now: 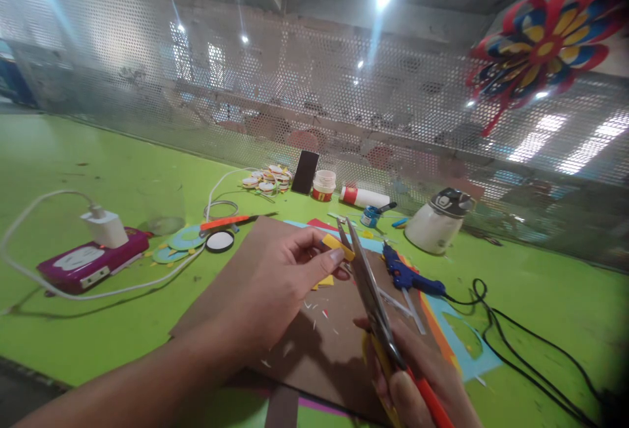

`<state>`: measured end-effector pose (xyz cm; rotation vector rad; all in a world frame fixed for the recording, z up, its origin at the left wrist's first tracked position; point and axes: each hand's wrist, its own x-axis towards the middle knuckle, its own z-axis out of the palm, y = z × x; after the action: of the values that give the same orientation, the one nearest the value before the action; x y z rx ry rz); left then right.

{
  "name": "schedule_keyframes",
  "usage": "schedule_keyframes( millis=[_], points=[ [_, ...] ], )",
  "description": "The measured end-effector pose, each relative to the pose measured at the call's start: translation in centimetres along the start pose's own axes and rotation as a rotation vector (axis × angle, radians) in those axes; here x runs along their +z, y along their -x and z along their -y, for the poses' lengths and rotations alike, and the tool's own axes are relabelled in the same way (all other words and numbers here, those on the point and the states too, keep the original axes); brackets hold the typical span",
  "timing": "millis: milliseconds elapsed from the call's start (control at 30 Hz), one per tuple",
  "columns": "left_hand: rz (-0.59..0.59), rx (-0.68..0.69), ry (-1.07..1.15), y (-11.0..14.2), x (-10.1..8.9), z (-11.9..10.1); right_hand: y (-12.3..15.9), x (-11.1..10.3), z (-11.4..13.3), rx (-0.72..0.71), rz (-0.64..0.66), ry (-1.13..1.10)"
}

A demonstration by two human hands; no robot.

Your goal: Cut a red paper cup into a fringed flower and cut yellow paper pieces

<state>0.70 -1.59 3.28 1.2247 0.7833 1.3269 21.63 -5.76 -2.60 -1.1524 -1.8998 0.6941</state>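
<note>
Between the thumb and fingers of my left hand (289, 277) is a small piece of yellow paper (337, 244). My right hand (413, 375) grips a pair of scissors (371, 297) with orange and yellow handles. The blades point up and away, slightly parted, with their tips beside the yellow paper; whether they touch it I cannot tell. Beneath both hands lies a brown sheet (226, 290) with tiny paper scraps on it. More yellow paper (324, 282) rests on the sheet, partly hidden behind my left hand.
Right of the sheet lies a blue glue gun (407, 274) with a trailing black cord. A white kettle-like container (435, 225), a phone (305, 172) and a small jar (324, 185) stand toward the back. At left are a purple power strip (93, 261) and a clear cup (164, 208).
</note>
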Motion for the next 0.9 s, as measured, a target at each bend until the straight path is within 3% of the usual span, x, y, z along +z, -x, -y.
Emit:
schedule_keyframes(
  millis=[333, 900],
  points=[
    [-0.001, -0.001, 0.040, -0.1, 0.2, 0.0, 0.1, 0.2, -1.2, 0.002, -0.032, -0.040],
    [-0.012, 0.000, 0.010, -0.1, 0.1, 0.0, -0.1, 0.1, -0.1, -0.016, -0.033, 0.064]
  ],
)
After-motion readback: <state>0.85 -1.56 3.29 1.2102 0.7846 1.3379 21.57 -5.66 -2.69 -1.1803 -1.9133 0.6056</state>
